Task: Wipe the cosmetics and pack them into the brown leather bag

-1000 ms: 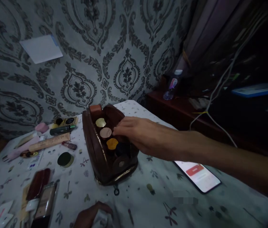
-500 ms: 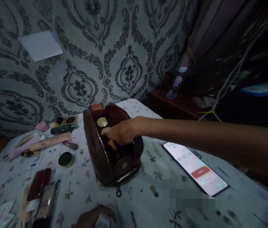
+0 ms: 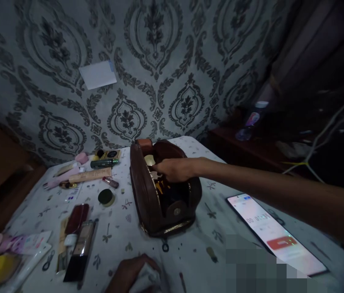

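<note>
Leather bag (image 3: 144, 199), boxy and brown, gaped, admitting the right hand (image 3: 175, 169), its grip unclear. The left hand (image 3: 130, 272) clasped crumpled whitish material (image 3: 147, 280).

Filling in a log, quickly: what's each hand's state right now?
Left hand: appears closed on a crumpled whitish item.
Right hand: at the brown bag's opening, fingers bent; whether it grips anything cannot be told.

Bare hands (image 3: 176, 169), slim bare forearm (image 3: 251, 182)
</note>
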Demonstrator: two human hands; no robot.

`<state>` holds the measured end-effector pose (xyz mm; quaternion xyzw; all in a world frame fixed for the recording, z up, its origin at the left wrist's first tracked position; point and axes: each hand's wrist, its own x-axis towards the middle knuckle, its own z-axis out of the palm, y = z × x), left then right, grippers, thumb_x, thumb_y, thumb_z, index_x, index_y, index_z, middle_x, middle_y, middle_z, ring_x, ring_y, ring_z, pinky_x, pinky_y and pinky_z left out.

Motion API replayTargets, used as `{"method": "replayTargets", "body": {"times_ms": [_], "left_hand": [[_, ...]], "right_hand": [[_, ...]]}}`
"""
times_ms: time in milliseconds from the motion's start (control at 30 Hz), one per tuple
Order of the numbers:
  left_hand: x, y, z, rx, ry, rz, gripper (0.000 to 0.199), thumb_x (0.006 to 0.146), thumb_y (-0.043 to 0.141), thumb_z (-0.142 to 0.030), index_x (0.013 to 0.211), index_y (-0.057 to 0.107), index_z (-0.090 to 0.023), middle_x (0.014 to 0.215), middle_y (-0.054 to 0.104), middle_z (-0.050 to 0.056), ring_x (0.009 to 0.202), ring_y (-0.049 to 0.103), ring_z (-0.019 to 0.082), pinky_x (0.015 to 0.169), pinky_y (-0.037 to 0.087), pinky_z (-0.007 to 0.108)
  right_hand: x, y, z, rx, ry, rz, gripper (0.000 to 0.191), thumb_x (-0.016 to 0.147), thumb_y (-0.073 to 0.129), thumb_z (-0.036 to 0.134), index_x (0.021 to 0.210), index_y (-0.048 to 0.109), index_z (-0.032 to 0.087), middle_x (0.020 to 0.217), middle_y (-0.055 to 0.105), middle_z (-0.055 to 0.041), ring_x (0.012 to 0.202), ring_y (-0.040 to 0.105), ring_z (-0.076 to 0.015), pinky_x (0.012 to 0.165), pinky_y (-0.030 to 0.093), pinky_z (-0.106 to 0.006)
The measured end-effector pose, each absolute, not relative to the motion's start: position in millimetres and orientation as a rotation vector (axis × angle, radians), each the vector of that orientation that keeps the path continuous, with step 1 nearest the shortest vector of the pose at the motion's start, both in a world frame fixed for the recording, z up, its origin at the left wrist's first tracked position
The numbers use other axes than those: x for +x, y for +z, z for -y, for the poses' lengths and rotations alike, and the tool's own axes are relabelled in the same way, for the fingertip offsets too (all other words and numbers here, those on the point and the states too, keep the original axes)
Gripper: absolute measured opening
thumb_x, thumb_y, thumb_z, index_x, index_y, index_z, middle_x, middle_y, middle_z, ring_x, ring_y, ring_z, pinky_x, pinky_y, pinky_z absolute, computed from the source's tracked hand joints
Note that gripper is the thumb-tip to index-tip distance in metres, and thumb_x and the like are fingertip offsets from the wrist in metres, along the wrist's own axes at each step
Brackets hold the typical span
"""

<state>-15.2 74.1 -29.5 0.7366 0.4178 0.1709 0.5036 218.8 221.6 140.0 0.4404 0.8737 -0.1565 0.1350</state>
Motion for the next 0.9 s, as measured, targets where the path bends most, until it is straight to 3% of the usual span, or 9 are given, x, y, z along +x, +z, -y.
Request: {"method": "replayTargets", "body": {"times_ms": [100,200,533,733,900], "left_hand": [[-16.4,-26.8,-73.9,1.788,0.416,-0.998,0.014,0.084,0.06,-0.023,0.092,0.071,-0.021,0.085,0.074,0.001,0.079,0.068,0.017,0.073,0.05,0.02],[-17.5,-18.8,-70.4,1.782,0.441,-0.981,0.02,0.088,0.057,-0.034,0.096,0.07,-0.022,0.086,0.072,0.002,0.078,0.066,0.017,0.072,0.05,0.02],[-18.3,-2.4,-58.0,1.678,0.408,-1.161,0.028,0.087,0.058,-0.045,0.105,0.067,-0.025,0.113,0.068,0.002,0.112,0.056,0.024,0.098,0.041,0.026],[-10.3,5.6,-60.0,1.74,0.454,-1.046,0.028,0.089,0.05,-0.045,0.091,0.063,-0.02,0.092,0.066,0.002,0.093,0.057,0.021,0.086,0.043,0.025],[-6.7,9.7,-59.1,1.773,0.547,-0.976,0.022,0.086,0.048,-0.038,0.076,0.052,-0.019,0.072,0.054,0.0,0.076,0.051,0.017,0.072,0.041,0.025]], "right_hand": [[217.2,137.7,-226.1,1.244,-0.446,-2.464,0.044,0.078,0.051,-0.001,0.121,0.057,0.005,0.109,0.069,-0.0176,0.095,0.067,-0.0244,0.071,0.048,-0.028],[216.1,134.6,-228.4,1.232,-0.452,-2.44,0.046,0.076,0.054,0.0,0.122,0.056,0.004,0.109,0.069,-0.0175,0.095,0.067,-0.0244,0.072,0.048,-0.028],[213.8,127.8,-227.2,1.299,-0.402,-2.402,0.053,0.073,0.058,0.001,0.126,0.056,0.006,0.11,0.068,-0.0183,0.095,0.068,-0.0267,0.073,0.05,-0.031],[206.1,135.0,-215.9,1.364,-0.345,-2.326,0.042,0.077,0.056,0.002,0.119,0.063,0.005,0.113,0.068,-0.0209,0.099,0.068,-0.0305,0.072,0.051,-0.032],[204.6,134.4,-202.5,1.434,-0.191,-2.401,0.033,0.083,0.055,0.008,0.114,0.064,0.007,0.118,0.066,-0.022,0.107,0.065,-0.0337,0.079,0.052,-0.037]]}}
